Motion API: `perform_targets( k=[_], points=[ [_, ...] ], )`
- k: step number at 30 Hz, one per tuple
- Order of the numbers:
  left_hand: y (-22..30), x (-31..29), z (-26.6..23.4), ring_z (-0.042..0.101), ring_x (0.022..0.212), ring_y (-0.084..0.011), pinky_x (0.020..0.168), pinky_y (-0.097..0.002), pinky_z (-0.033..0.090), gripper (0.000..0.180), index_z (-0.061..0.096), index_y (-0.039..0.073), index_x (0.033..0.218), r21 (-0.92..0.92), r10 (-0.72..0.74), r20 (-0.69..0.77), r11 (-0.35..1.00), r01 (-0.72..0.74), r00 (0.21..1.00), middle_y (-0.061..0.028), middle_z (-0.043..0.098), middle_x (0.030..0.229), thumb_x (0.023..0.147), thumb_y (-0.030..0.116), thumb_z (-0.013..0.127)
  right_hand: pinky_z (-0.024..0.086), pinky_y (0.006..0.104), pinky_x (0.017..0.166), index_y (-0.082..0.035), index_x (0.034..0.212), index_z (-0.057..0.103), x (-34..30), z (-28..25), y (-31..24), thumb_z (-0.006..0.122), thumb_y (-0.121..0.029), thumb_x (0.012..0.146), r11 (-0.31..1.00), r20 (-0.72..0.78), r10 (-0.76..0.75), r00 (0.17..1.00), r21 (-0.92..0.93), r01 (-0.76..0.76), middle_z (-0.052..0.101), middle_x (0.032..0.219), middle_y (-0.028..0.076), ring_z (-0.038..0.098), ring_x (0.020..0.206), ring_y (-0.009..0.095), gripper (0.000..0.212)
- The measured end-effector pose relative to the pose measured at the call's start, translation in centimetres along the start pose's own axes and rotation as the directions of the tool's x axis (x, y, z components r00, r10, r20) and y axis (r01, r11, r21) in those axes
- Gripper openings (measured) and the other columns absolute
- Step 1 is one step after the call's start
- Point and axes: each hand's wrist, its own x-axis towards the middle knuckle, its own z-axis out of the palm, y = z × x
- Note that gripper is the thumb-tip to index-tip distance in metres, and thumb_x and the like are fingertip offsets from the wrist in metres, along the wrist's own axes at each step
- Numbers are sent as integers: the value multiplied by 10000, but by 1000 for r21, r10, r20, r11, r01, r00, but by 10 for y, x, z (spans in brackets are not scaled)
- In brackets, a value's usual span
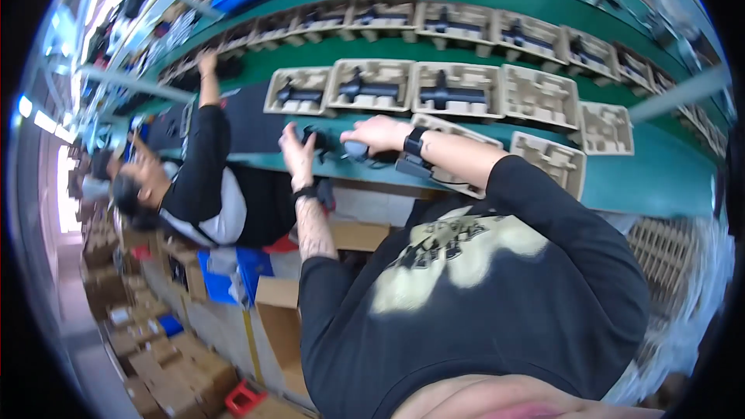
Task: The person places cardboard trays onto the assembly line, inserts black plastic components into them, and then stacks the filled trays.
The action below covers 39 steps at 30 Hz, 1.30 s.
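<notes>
My left hand [296, 151] is raised over the bench edge with its fingers curled round a small black part [315, 140], whose kind I cannot make out. Just to its right, my right hand [375, 135] is closed over a dark grey rounded piece [355, 150]. The two pieces sit close together; whether they touch is not clear. Beyond my hands stand moulded pulp trays, and one tray [371, 102] carries a black tube-like device [369, 88] with a short upright part. Another pulp tray [452, 178] lies partly under my right forearm.
Unfilled pulp trays [541, 112] stand at the right. Behind them, a further row of trays [458, 37] holds similar black devices. A co-worker [206, 174] reaches over the bench [660, 178] on my left. Cardboard boxes [182, 368] and a blue bin [233, 273] are on the floor.
</notes>
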Motion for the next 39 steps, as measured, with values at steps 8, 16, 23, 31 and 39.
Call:
perform_targets(
  k=[8, 16, 23, 31, 39],
  points=[
    [53, -122, -30, 551, 1009, -306, 780, -406, 560, 559, 421, -18, 1201, -691, -647, -419, 683, 239, 637, -183, 488, 1152, 821, 261, 720, 479, 312, 854, -87, 1216, 485, -211, -71, 9, 762, -123, 735, 635, -555, 656, 511, 772, 24, 552, 1105, 48, 550, 1022, 159, 556],
    [68, -138, -17, 564, 1039, -293, 857, -387, 516, 593, 455, 22, 1221, -967, -826, 101, 49, 249, 555, -170, 517, 1185, 852, 455, 621, 506, 300, 794, -32, 1334, 446, -396, -28, 129, 649, -190, 823, 211, -212, 976, 40, 977, 32, 569, 1177, 112, 592, 1027, 205, 572],
    [158, -86, -28, 563, 1039, -244, 894, -358, 474, 585, 476, 59, 1241, -957, -618, 276, -109, 268, 736, -119, 539, 1198, 877, 513, 540, 411, 409, 965, -28, 1254, 529, -359, -6, 132, 581, -311, 862, 510, -732, 681, -6, 479, -715, 529, 1265, 189, 517, 1135, 333, 486],
    [239, -96, 26, 638, 791, -231, 619, -292, 557, 438, 507, 22, 1137, 95, 448, 840, -676, 731, 305, -130, 598, 1060, 924, 405, 488, 282, 384, 1096, -40, 1366, 402, -287, -38, 69, 708, -266, 768, 676, -522, 726, 447, 426, -601, 409, 1398, 176, 313, 1344, 304, 708],
    [279, -127, 46, 585, 563, -147, 501, -219, 510, 418, 500, -24, 1121, -173, 539, 835, 455, 874, -116, -86, 579, 748, 974, 353, 395, 387, 388, 997, -72, 1287, 476, -297, -20, -60, 801, -150, 669, 482, -434, 697, 571, 873, 75, 456, 1341, 91, 502, 1136, 224, 703]
  ],
)
